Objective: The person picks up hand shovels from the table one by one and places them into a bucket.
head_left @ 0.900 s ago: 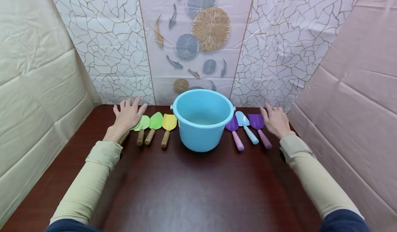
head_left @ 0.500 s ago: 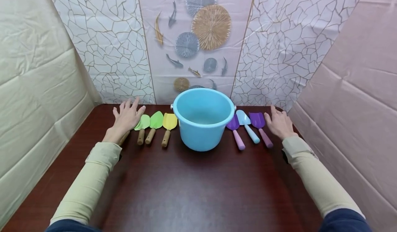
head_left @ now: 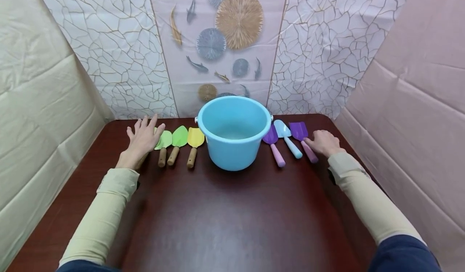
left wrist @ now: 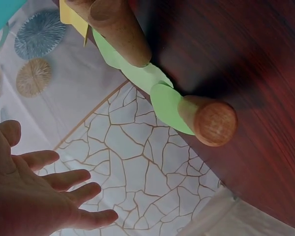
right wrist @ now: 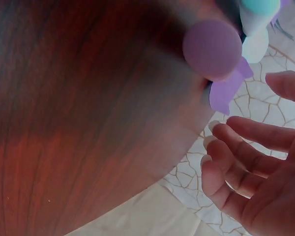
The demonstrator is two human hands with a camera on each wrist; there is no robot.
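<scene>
My left hand (head_left: 141, 141) hovers with spread fingers over the leftmost green trowel, mostly hidden beneath it in the head view. In the left wrist view this trowel's wooden handle (left wrist: 215, 123) lies apart from the fingers. At the right end of the row, my right hand (head_left: 324, 143) is beside a purple shovel (head_left: 298, 130) with a pink handle. Its fingers bend loosely, and the right wrist view shows a gap between the fingertips (right wrist: 214, 125) and the handle end (right wrist: 212, 49). Neither hand holds anything.
A light blue bucket (head_left: 234, 155) stands mid-row. Left of it lie a yellow shovel (head_left: 196, 137), a bright green trowel (head_left: 179, 135) and a pale green one (head_left: 165, 138). To its right are another purple shovel (head_left: 270, 135) and a light blue trowel (head_left: 281, 128). Cloth walls surround the table (head_left: 232, 211).
My right hand has drawn in towards the outer purple shovel's handle, its fingers now more bent. The left hand stays spread over its trowel. The head view has shifted slightly.
</scene>
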